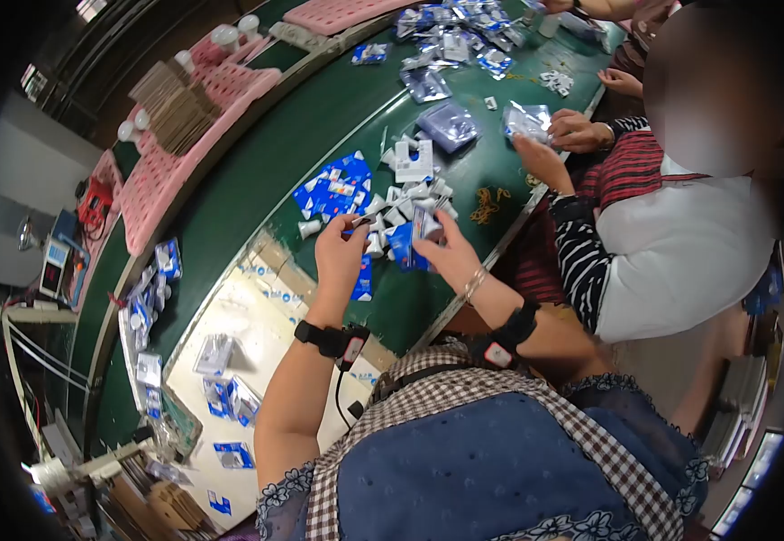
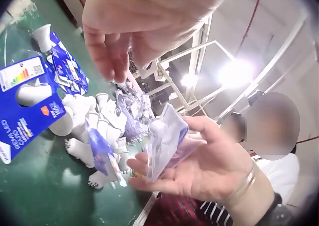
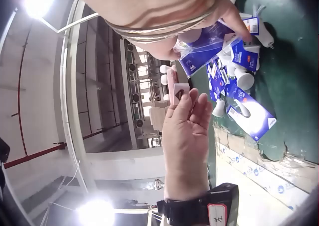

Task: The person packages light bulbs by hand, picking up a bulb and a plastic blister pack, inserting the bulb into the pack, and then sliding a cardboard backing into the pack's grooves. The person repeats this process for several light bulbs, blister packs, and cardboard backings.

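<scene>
My left hand (image 1: pixel 339 255) is raised over the table and pinches a small white tag-like piece (image 3: pixel 180 92) with a dark mark between thumb and fingers. In my right hand (image 1: pixel 453 255) is a clear plastic package (image 2: pixel 167 140) with a blue printed card; a rounded white shape shows through the plastic in the left wrist view. Beneath both hands lies a heap of white plastic fittings (image 2: pixel 82 111), knob-like or cup-like. Blue printed cards (image 1: pixel 336 185) are spread beside the heap, one with a cut-out opening and a coloured label.
Several clear plastic shells (image 1: pixel 449 124) and a pile of packages (image 1: pixel 460 36) lie farther along the green table (image 1: pixel 257 194). Another person's hands (image 1: pixel 550 149) hold a package at right. Finished-looking packs (image 1: pixel 230 397) rest on a pale board at left. Pink perforated trays (image 1: pixel 162 194) stand behind.
</scene>
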Demonstrator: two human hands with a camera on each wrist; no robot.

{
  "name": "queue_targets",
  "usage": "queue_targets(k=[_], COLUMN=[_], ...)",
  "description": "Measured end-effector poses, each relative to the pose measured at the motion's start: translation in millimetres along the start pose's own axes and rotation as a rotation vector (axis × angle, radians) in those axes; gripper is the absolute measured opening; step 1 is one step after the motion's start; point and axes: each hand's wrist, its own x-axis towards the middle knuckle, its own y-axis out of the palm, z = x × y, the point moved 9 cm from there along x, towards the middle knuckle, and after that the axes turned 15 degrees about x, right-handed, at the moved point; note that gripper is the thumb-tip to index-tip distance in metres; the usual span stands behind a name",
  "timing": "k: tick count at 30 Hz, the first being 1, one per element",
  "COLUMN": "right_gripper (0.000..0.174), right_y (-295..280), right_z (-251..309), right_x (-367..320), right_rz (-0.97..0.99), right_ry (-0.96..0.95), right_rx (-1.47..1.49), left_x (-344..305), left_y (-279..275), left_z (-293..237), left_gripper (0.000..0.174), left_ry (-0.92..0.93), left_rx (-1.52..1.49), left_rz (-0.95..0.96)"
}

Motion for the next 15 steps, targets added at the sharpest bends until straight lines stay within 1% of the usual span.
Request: queue_targets(k=[1, 3, 4, 5, 7, 9, 10, 11, 13, 14, 15], right_gripper=[0.081, 0.080, 0.080, 0.081, 0.081, 0.076, 0.077, 0.077, 0.081, 0.081, 0.081], right_y=[-2.8, -12.2, -19.4, -26.6, -39.5, -46.0, -47.3, -49.6, -50.9, -53.4, -54.5], right_z=[2.5, 0.1, -2.7, 0.6, 0.5, 6.7, 15.5, 18.4, 28.8, 26.6, 24.7], right_x=[-5.2, -18.6, -24.6, -30.9, -37.2, -45.3, -50.4, -50.9, -52.9, -53.8, -51.9], right_rz=[0.012, 0.037, 0.030, 0.033, 0.055, 0.053, 0.051, 0.033, 0.051, 0.036, 0.022], right_ry=[-0.015, 0.063, 0.113, 0.133, 0.130, 0.172, 0.227, 0.221, 0.152, 0.196, 0.200], right_rx=[0.004, 0.060, 0.102, 0.074, 0.019, 0.107, 0.112, 0.118, 0.108, 0.119, 0.123], left_x=[12.8, 42.6, 51.0, 56.5, 76.9, 118.3, 122.5, 124.0, 137.6, 135.6, 129.6], left_y=[5.9, 43.3, 66.6, 96.5, 139.2, 178.1, 184.1, 186.1, 186.1, 181.0, 173.9], left_z=[-5.7, -9.1, -19.5, -24.1, -70.7, -122.9, -155.2, -182.4, -203.3, -198.9, -194.2], left_gripper=[0.013, 0.014, 0.015, 0.018, 0.017, 0.033, 0.045, 0.059, 0.075, 0.058, 0.045], left_ry=[0.018, 0.141, 0.158, 0.106, 0.117, 0.173, 0.116, 0.052, 0.178, 0.222, 0.317], left_rx=[0.001, 0.343, 0.411, 0.429, 0.350, 0.024, -0.193, -0.411, -0.279, -0.222, -0.168], left_rz=[0.012, 0.239, 0.338, 0.548, 0.671, 0.698, 0.681, 0.661, 0.580, 0.486, 0.476])
